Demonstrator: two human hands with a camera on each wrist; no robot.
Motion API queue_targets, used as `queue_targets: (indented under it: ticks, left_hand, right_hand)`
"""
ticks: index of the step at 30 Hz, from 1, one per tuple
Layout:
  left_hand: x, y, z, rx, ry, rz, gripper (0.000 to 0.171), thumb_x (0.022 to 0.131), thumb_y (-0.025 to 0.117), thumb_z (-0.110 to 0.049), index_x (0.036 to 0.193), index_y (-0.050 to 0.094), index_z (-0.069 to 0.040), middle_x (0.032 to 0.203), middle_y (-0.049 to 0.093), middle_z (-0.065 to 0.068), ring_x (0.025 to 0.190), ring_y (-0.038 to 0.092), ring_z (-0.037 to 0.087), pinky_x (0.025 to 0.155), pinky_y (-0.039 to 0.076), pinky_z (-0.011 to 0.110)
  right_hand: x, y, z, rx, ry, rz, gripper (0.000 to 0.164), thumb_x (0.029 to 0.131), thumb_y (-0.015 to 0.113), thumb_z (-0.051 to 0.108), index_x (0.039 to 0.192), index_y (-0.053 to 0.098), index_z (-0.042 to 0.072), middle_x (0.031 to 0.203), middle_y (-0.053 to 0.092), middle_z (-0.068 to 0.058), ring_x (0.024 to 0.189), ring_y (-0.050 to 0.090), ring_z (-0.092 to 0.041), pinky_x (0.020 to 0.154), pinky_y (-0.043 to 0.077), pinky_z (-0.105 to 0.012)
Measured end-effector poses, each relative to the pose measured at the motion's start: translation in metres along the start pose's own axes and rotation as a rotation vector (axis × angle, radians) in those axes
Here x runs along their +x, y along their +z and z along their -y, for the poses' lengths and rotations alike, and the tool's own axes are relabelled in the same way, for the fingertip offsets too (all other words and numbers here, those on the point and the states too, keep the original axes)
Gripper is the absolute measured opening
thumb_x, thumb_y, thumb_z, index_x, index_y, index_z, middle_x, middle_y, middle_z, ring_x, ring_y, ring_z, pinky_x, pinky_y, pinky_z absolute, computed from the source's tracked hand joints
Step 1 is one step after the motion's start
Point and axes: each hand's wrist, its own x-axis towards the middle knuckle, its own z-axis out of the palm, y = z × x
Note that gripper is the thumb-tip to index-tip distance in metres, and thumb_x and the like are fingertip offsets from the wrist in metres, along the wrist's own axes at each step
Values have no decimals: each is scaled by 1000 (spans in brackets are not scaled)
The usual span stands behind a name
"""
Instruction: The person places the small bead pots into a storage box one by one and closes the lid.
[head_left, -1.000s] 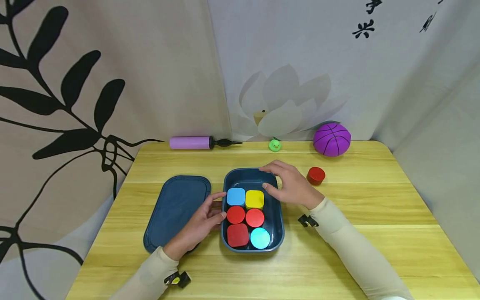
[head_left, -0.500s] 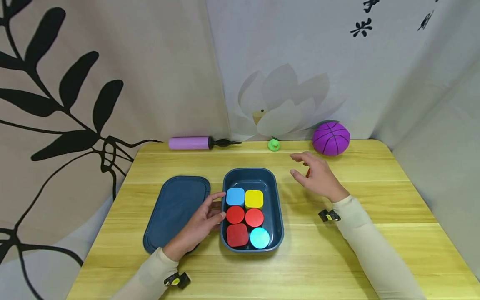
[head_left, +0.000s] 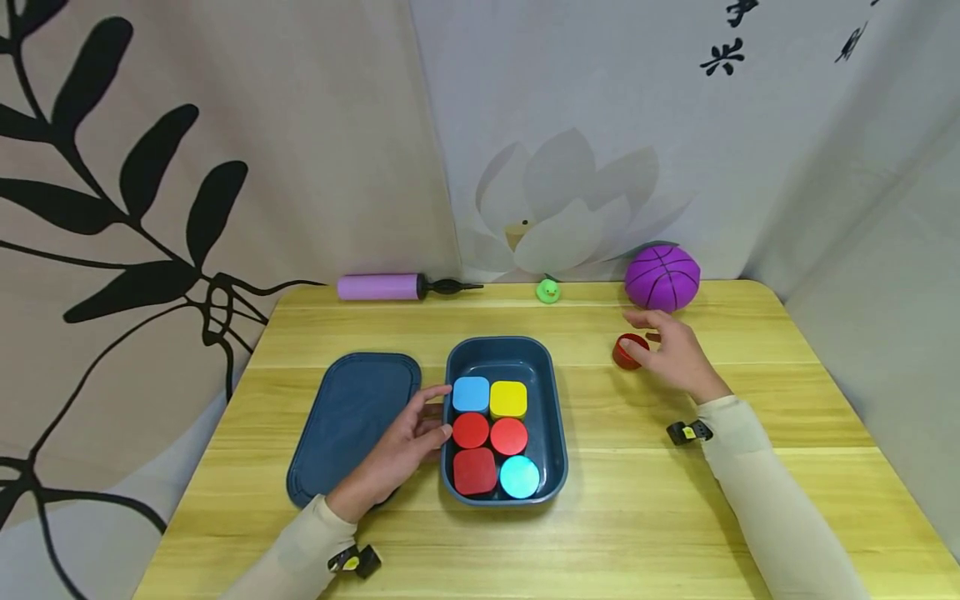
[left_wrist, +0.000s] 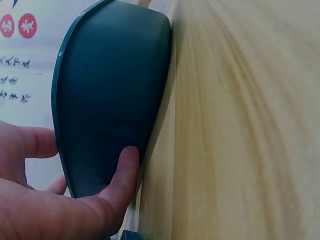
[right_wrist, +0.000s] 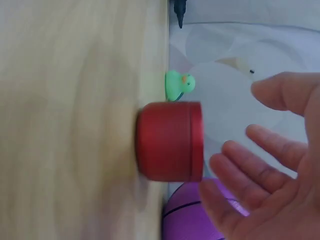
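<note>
A dark blue rectangular box (head_left: 501, 353) stands mid-table with several small tins inside: a blue one (head_left: 471, 392), a yellow one (head_left: 508, 399), red ones (head_left: 474, 472) and a round cyan one (head_left: 519, 476). My left hand (head_left: 401, 450) rests against the box's left side; in the left wrist view its thumb (left_wrist: 127, 167) lies on the outer wall and another finger touches the rim. To the right of the box, a round red tin (right_wrist: 167, 142) stands upright on the table. My right hand (head_left: 673, 357) reaches over it, fingers spread and apart from its lid in the right wrist view.
A dark blue lid (head_left: 360, 417) lies left of the box, partly under my left forearm in the head view. Along the back edge are a purple hand pump (head_left: 378, 287), a green rubber duck (head_left: 548, 290) and a purple ball (head_left: 662, 277). Curtains hang behind.
My right hand has moved right from the box's far right corner to the red tin. My left hand has stayed at the box's side.
</note>
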Motion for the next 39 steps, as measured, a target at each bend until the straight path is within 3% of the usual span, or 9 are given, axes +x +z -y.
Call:
queue_targets:
  ticks: [7,14,25,35,39]
  left_hand:
    - [0,0,-1,2,1,-1,60,110,57,-18,164,32,-26,156,46,21,132,57,32,95,58,39]
    - [-1,0,-1,5,2,-6,60,109,57,-17,163,32,-26,156,47,21,130,58,31,95,58,39]
    - [-2,1,1,-6,3,3,60,110,57,-18,164,31,-25,157,44,22,133,57,32,96,58,39]
    - [-2,0,-1,-8,5,-8,61,110,56,-15,164,31,-23,156,46,23,130,58,29,93,58,35]
    - [-1,0,-1,0,6,-9,61,109,57,-16,164,31,-22,155,46,24,129,59,28,92,58,35]
  right_hand:
    - [-5,-4,-13,35,147,142,65,102,73,25,154,47,-4,153,53,-27,138,54,-46,110,49,-60]
    - [-9,-3,-19,70,193,228,75,100,75,29,158,40,-4,150,55,-27,136,55,-46,112,46,-60]
    - [-9,0,-28,83,193,217,68,100,75,25,155,45,-3,145,59,-25,133,59,-44,109,50,-55]
    - [-7,-1,-14,84,171,184,70,99,77,31,155,48,1,146,61,-21,133,61,-40,95,52,-22]
    - [-3,2,-2,122,137,162,67,98,78,26,153,51,0,144,62,-21,131,61,-39,93,55,-22]
